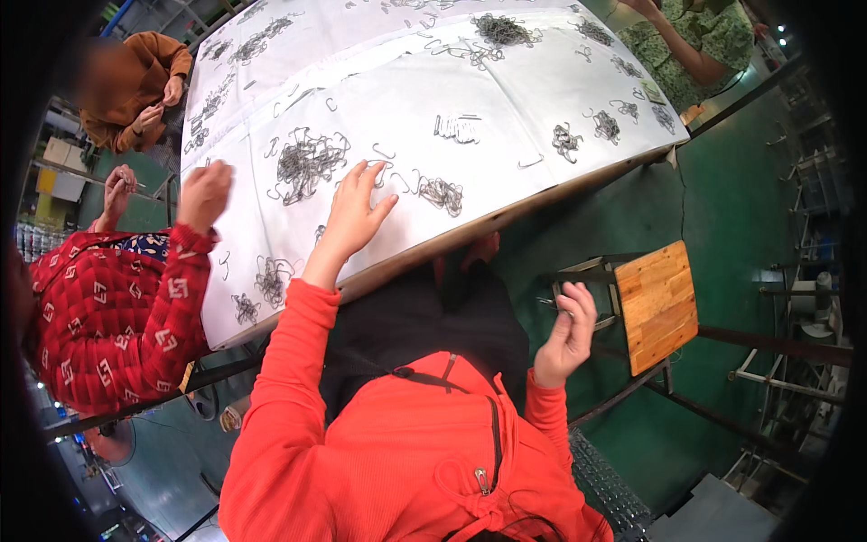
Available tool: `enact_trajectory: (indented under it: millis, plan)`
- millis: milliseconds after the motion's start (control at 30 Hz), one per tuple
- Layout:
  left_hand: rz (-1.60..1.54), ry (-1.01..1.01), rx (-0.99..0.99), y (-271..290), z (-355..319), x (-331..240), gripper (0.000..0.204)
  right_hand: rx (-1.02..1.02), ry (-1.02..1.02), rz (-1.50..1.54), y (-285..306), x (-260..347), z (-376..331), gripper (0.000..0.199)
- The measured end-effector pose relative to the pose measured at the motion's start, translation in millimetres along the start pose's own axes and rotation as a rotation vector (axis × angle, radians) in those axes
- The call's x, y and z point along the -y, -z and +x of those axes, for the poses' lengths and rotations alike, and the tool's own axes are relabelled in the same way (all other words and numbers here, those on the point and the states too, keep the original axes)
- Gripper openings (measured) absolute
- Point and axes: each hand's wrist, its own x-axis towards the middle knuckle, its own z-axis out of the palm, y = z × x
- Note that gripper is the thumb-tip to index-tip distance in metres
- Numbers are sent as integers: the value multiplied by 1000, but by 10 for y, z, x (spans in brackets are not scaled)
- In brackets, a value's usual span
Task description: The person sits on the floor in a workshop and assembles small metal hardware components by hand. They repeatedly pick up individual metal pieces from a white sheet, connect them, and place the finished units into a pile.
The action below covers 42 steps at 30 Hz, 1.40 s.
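Note:
My left hand (357, 212) lies flat on the white-covered table (506, 117), fingers spread and holding nothing. Its fingertips reach a loose S-shaped wire hook (383, 154). A tangled pile of grey wire hooks (307, 163) lies just to its left, and a smaller clump (441, 193) just to its right. My right hand (567, 336) is raised off the table over the green floor, beside the stool. Its fingers are curled around a few thin wire hooks (553, 303).
A co-worker in a red patterned sleeve has a hand (204, 193) on the table at left. A person in brown (135, 86) sits at the far left, another in green print (704, 41) at the top right. A wooden-topped stool (661, 305) stands to my right. More hook piles (502, 31) dot the cloth.

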Motion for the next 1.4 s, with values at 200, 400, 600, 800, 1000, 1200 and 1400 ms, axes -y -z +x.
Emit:
enact_trajectory:
  millis: [200,400,600,800,1000,1200,1400]
  plan:
    - [234,84,-70,-507,152,0,56,217,48,68,-410,-59,154,16]
    - [19,-70,-192,-531,1006,-209,26,346,97,91,-723,-54,198,14]
    - [41,-122,-140,-796,1468,-66,18,338,80,110,-874,19,225,9]
    - [229,-204,-16,-683,1461,53,21,300,69,91,-879,43,229,10]
    - [-24,-83,0,-316,1326,78,29,328,54,93,-900,52,222,9]
    - [-117,-89,160,131,943,21,9,359,-25,105,-913,121,235,11]
    - [161,-413,230,45,628,149,6,340,-76,177,-958,159,308,11]
